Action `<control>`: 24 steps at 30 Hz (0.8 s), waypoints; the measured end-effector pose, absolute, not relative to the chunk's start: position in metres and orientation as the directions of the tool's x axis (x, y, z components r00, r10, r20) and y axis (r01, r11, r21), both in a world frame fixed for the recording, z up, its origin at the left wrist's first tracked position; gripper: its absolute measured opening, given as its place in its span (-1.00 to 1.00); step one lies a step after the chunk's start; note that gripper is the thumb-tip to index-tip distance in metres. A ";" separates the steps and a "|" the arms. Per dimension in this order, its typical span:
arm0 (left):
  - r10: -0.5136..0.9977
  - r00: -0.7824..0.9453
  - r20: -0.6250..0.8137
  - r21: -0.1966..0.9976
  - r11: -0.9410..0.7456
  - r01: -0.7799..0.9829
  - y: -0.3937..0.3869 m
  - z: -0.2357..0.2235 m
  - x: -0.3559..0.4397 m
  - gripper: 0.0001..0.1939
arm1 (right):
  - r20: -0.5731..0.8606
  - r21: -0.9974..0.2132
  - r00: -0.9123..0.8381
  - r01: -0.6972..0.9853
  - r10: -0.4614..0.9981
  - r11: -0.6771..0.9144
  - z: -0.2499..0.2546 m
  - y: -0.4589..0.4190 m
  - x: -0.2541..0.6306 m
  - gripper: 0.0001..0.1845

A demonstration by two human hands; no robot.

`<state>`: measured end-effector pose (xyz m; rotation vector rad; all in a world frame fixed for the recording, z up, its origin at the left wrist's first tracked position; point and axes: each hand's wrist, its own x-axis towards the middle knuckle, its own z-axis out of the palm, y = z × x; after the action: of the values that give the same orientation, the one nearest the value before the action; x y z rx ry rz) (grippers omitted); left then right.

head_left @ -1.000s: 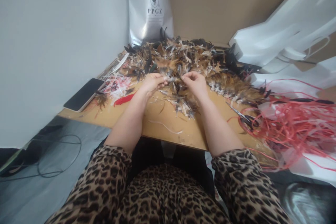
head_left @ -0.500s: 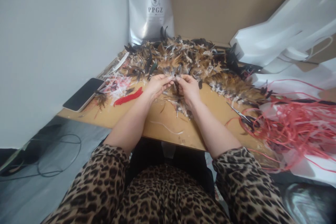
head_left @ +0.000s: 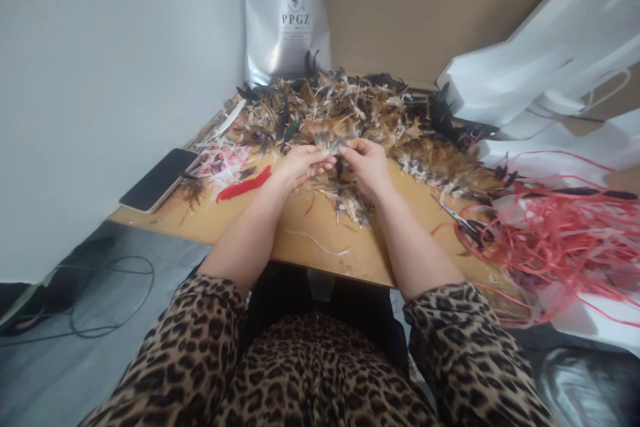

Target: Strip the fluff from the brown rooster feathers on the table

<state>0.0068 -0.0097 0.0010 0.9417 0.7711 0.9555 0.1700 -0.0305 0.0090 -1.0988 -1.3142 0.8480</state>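
Observation:
Above the middle of the table, my left hand (head_left: 306, 165) pinches a small tuft of brown and grey feathers (head_left: 329, 140) between thumb and fingers. Its fanned tips point away from me. My right hand (head_left: 367, 159) is closed at the tuft's right side, thumb and forefinger pressed together on it. Just behind both hands spreads a large heap of brown, black and white feathers (head_left: 345, 97). Below them lie loose feather scraps (head_left: 353, 207) on the wooden table (head_left: 300, 240).
On the left are a phone (head_left: 159, 180), pink and white shreds (head_left: 225, 161) and a red bundle of strands (head_left: 244, 185). Scissors (head_left: 467, 223) lie right, beside tangled red plastic strips (head_left: 580, 233) and a row of bundled feathers (head_left: 450, 167). A silver bag (head_left: 287, 27) stands behind.
My right hand has moved slightly to the right, away from the left fingertips. More of the feather tuft shows between my hands. The left hand has hardly moved.

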 end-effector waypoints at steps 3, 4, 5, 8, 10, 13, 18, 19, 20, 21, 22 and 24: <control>0.906 0.399 -0.138 0.920 0.266 -0.287 -0.010 0.001 0.007 -0.93 | 0.321 -0.937 0.100 0.180 0.942 0.300 0.009 -0.031 0.171 -0.80; 0.904 0.404 -0.140 0.924 0.265 -0.274 -0.010 0.001 0.008 -0.92 | 0.315 -0.938 0.105 0.183 0.943 0.293 0.009 -0.031 0.170 -0.79; 0.903 0.406 -0.139 0.929 0.261 -0.263 -0.010 0.001 0.008 -0.92 | 0.307 -0.942 0.109 0.174 0.946 0.285 0.008 -0.030 0.170 -0.79; 0.911 0.397 -0.116 0.937 0.232 -0.260 -0.010 0.002 0.008 -0.91 | 0.244 -0.968 0.117 0.091 0.963 0.234 0.006 -0.030 0.167 -0.74; 0.921 0.378 -0.092 0.939 0.207 -0.276 -0.010 0.002 0.009 -0.91 | 0.176 -0.984 0.118 0.010 0.977 0.176 0.005 -0.030 0.164 -0.71; 0.931 0.360 -0.069 0.943 0.178 -0.281 -0.011 0.002 0.010 -0.90 | 0.100 -0.990 0.118 -0.089 0.988 0.111 0.004 -0.033 0.158 -0.68; 0.923 0.380 -0.066 0.953 0.171 -0.251 -0.013 0.003 0.012 -0.90 | 0.059 -0.981 0.131 -0.177 0.990 0.082 0.004 -0.034 0.154 -0.67; 0.921 0.383 -0.073 0.952 0.178 -0.248 -0.013 0.004 0.012 -0.89 | 0.059 -0.979 0.133 -0.188 0.989 0.084 0.003 -0.033 0.154 -0.67; 0.920 0.383 -0.080 0.952 0.184 -0.246 -0.013 0.004 0.012 -0.89 | 0.062 -0.977 0.134 -0.195 0.989 0.088 0.003 -0.033 0.154 -0.68; 0.920 0.383 -0.084 0.951 0.188 -0.244 -0.014 0.004 0.012 -0.89 | 0.067 -0.976 0.137 -0.199 0.988 0.094 0.002 -0.032 0.154 -0.68; 0.920 0.384 -0.085 0.951 0.189 -0.243 -0.014 0.004 0.012 -0.89 | 0.071 -0.976 0.139 -0.197 0.988 0.097 0.002 -0.032 0.154 -0.69; 0.920 0.383 -0.084 0.952 0.188 -0.242 -0.014 0.005 0.012 -0.89 | 0.069 -0.979 0.146 -0.178 0.987 0.095 0.001 -0.032 0.155 -0.70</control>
<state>0.0124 -0.0141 0.0047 1.0638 0.8012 0.9542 0.1545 -0.0317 0.0013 -1.0767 -1.0105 1.1295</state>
